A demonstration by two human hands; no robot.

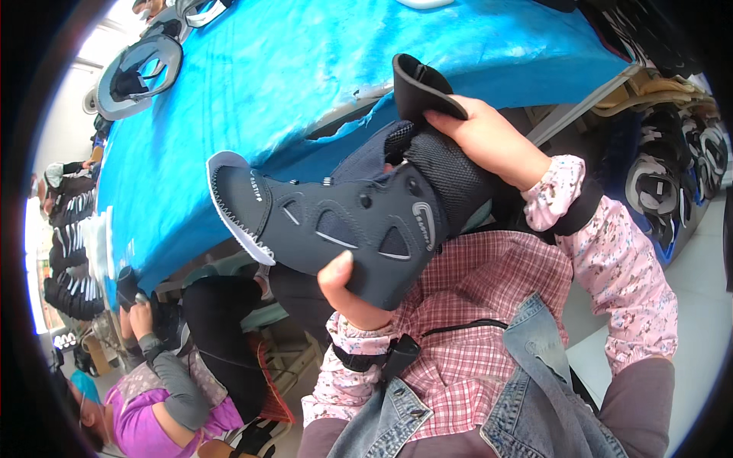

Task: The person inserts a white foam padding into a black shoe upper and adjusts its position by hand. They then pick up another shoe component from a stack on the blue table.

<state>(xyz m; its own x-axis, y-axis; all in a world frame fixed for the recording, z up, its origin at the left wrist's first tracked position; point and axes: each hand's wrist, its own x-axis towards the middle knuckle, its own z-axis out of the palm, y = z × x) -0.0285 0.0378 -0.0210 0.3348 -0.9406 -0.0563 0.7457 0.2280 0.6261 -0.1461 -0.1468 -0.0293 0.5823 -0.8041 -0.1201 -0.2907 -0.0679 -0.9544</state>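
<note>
A dark grey boot upper [336, 221] lies tilted across my lap, its toe pointing left with white stitching along the open edge. It carries triangular panels with pale trim. My left hand [353, 294] is closed on its lower edge, thumb on the outside and the other fingers hidden behind it. At the top end, my right hand [496, 141] is closed around the mesh-covered collar [452, 172], thumb against a curved black flap [425, 85] that stands up there. Part of the dark inner lining [370, 156] shows along the upper side.
A table under a blue sheet [252, 99] stands in front, its near edge torn. Grey shoe parts [141, 76] lie at its far left. At right, a blue crate [660, 191] holds several shoe parts. A co-worker [168, 382] sits at lower left, handling a dark piece.
</note>
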